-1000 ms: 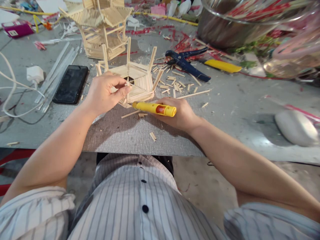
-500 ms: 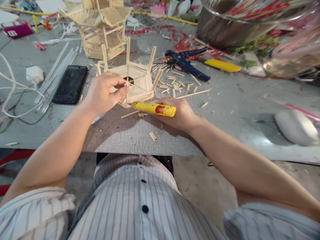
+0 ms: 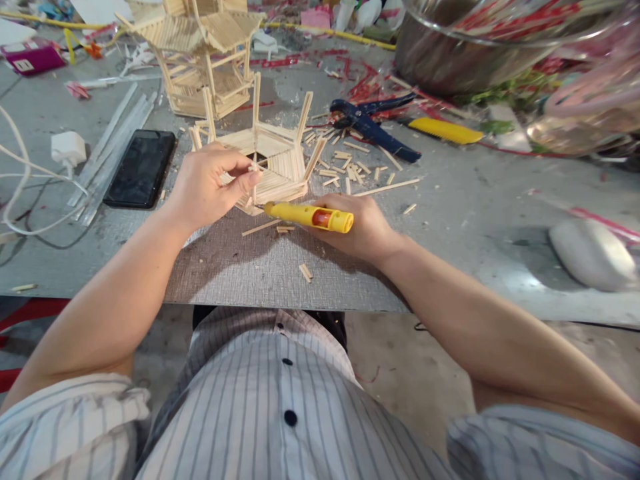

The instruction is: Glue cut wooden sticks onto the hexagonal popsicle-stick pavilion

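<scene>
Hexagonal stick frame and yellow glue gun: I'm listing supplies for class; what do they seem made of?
Hexagonal stick frame: probably unvarnished wood or bamboo; pale, matte, straight-edged strips.
Yellow glue gun: likely moulded plastic; smooth, evenly coloured, slightly shiny body.

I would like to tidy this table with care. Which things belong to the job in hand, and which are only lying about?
Likely part of the job:
wooden stick frame
thin stick, in left hand
yellow tool, in right hand
probably loose wooden pieces, blue hand tool

Likely just lying about:
black phone
white plug
purple box
</scene>
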`<action>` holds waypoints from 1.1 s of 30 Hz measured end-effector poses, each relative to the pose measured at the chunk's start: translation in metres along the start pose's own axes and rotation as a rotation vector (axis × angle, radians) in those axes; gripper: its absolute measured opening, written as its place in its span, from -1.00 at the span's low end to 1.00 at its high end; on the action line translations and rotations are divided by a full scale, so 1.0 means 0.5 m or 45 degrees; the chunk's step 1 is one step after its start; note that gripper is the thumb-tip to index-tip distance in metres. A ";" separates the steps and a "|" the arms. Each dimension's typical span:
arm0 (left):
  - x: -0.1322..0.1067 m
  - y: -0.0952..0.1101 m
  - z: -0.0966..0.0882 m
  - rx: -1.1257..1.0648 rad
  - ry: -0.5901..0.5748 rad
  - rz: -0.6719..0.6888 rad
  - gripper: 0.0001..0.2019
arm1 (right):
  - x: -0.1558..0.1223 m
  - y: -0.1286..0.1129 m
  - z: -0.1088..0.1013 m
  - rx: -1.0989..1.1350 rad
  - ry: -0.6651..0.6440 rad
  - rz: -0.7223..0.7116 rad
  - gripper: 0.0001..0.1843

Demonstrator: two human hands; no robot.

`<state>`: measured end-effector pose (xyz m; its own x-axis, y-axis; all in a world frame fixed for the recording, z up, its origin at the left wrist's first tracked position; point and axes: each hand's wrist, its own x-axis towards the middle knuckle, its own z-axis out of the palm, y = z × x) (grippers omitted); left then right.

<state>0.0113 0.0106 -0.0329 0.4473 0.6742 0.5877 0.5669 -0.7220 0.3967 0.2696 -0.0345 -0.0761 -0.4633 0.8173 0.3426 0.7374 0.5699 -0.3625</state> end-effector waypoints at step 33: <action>0.006 -0.029 0.005 -0.052 0.079 0.079 -0.73 | -0.086 0.146 -0.252 0.492 0.513 0.923 -0.63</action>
<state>0.0061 0.0236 -0.0385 0.4365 0.6180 0.6539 0.5103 -0.7686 0.3858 0.4052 -0.0389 -0.0081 0.3093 0.9359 0.1686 0.5316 -0.0231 -0.8467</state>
